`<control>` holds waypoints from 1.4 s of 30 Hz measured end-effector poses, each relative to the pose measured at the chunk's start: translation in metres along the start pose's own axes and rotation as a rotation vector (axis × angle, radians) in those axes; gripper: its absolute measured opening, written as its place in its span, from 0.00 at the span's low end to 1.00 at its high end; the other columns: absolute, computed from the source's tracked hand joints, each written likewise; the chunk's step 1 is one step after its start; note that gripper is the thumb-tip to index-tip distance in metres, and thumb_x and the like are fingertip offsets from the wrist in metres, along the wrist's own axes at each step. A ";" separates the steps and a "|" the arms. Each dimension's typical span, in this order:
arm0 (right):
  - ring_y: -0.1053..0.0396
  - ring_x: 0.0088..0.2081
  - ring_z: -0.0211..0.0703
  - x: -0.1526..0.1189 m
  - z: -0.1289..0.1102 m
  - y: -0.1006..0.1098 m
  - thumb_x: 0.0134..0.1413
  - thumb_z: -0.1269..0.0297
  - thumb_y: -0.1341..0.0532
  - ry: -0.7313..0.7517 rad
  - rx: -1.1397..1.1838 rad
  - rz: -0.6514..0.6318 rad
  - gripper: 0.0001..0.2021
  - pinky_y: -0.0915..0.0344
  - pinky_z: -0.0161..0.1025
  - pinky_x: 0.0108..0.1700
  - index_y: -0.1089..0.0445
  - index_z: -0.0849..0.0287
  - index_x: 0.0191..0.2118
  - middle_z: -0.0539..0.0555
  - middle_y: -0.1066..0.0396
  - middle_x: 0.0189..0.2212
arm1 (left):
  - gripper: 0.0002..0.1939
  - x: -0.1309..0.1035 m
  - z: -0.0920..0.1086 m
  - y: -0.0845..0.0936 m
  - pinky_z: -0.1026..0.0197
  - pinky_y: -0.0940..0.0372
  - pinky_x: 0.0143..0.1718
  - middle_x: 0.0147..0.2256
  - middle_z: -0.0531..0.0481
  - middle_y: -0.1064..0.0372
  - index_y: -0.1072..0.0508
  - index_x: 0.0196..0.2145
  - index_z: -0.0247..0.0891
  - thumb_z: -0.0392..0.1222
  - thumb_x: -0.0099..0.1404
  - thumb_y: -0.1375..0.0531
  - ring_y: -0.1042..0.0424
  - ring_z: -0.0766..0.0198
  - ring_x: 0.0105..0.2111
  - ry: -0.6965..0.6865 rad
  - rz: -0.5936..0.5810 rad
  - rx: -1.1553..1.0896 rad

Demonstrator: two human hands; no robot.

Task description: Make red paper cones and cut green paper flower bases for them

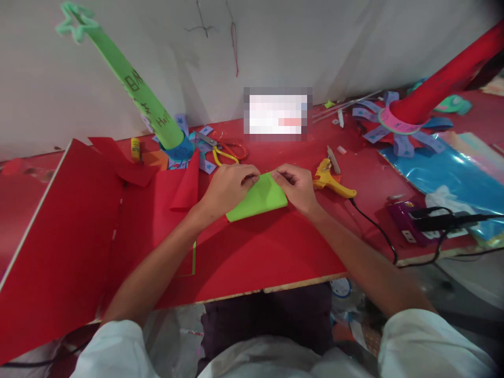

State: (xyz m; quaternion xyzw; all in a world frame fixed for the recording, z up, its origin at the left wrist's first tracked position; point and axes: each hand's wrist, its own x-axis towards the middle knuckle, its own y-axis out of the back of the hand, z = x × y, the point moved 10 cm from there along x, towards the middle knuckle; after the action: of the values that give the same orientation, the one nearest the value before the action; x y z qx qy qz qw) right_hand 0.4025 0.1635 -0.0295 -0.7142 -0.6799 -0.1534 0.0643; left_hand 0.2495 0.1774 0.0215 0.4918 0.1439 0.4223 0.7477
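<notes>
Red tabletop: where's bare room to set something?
Bare tabletop between the green paper and front edge; another patch between the glue gun and blue sheet. Crowded around the green tube and scissors, and around the purple power strip.

Looks like craft workspace; cannot tell if in home or workshop. Shows in decorated green tube (137,90), scissors (208,139) and yellow glue stick (135,150) near back edge of desk (291,244), corded glue gun (326,177) farther right, purple box (403,223) with black cords (486,216) close to front edge, shiny blue sheet (427,169) just behind.
</notes>
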 end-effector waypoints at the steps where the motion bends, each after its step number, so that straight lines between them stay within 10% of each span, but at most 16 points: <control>1: 0.40 0.26 0.38 0.000 0.000 0.000 0.62 0.43 0.32 -0.003 -0.004 0.000 0.21 0.44 0.39 0.29 0.29 0.56 0.29 0.48 0.35 0.23 | 0.12 0.000 0.000 0.000 0.58 0.35 0.39 0.38 0.48 0.16 0.17 0.40 0.40 0.37 0.72 0.42 0.23 0.59 0.35 -0.001 0.003 0.000; 11: 0.41 0.27 0.39 0.001 0.003 0.005 0.64 0.43 0.34 0.004 -0.047 0.031 0.20 0.45 0.40 0.30 0.27 0.55 0.30 0.49 0.35 0.24 | 0.11 0.000 -0.002 -0.001 0.58 0.35 0.39 0.39 0.48 0.16 0.17 0.41 0.40 0.37 0.72 0.41 0.23 0.59 0.36 0.004 0.009 -0.022; 23: 0.49 0.27 0.40 0.005 0.013 0.056 0.66 0.37 0.34 0.078 -0.090 0.407 0.25 0.49 0.42 0.30 0.32 0.54 0.29 0.48 0.44 0.25 | 0.09 -0.001 -0.038 0.037 0.61 0.33 0.37 0.34 0.49 0.20 0.19 0.40 0.40 0.40 0.71 0.40 0.26 0.63 0.32 0.086 0.293 -0.181; 42: 0.49 0.27 0.40 0.003 0.013 0.061 0.63 0.32 0.35 0.070 -0.080 0.455 0.28 0.51 0.42 0.30 0.31 0.54 0.30 0.48 0.44 0.25 | 0.07 -0.005 -0.029 0.044 0.64 0.30 0.39 0.35 0.50 0.21 0.21 0.43 0.40 0.38 0.74 0.41 0.24 0.65 0.35 0.073 0.409 -0.246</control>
State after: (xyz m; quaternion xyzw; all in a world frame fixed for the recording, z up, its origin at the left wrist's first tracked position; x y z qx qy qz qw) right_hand 0.4648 0.1663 -0.0341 -0.8453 -0.4920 -0.1866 0.0925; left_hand 0.2066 0.1985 0.0440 0.4005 0.0159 0.5969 0.6951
